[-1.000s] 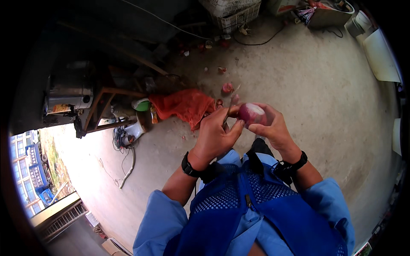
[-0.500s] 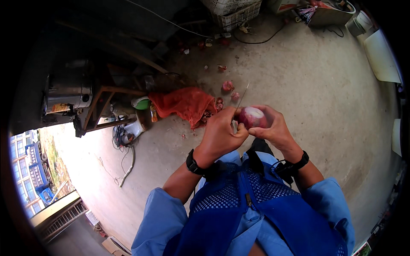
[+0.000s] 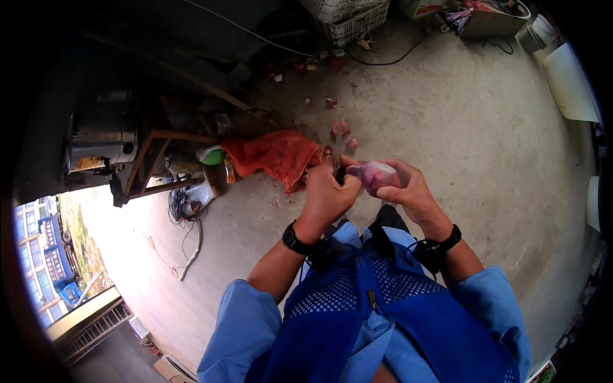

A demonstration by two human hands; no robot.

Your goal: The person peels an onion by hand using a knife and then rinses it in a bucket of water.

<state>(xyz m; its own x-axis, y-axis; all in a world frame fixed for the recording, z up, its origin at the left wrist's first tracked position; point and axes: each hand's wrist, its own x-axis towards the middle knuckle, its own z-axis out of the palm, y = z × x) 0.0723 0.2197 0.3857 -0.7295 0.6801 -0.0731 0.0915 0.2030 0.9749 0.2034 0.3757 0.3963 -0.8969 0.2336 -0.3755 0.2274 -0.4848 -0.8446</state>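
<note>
My right hand [image 3: 414, 193] is closed around a red onion [image 3: 381, 173], whose upper side shows a pale patch. Closed on a knife, my left hand [image 3: 327, 196] is just left of the onion. The blade of the knife [image 3: 338, 148] points away from me and is smeared by motion. A purplish flap of skin [image 3: 354, 170] shows between the left fingers and the onion; whether it is still attached I cannot tell. Beyond my hands, reddish onion pieces or skins [image 3: 340, 127] lie on the concrete floor.
A red mesh bag [image 3: 271, 158] lies left of my hands. Farther left stand a wooden frame [image 3: 148, 159] and a metal pot [image 3: 102, 143]. Pale plastic crates [image 3: 354, 25] stand at the back. A black cable [image 3: 389, 62] crosses the far floor.
My left hand has drawn slightly left and down, away from the onion. The knife blade has swung from slanting right to nearly straight ahead. The onion has turned slightly in my right hand.
</note>
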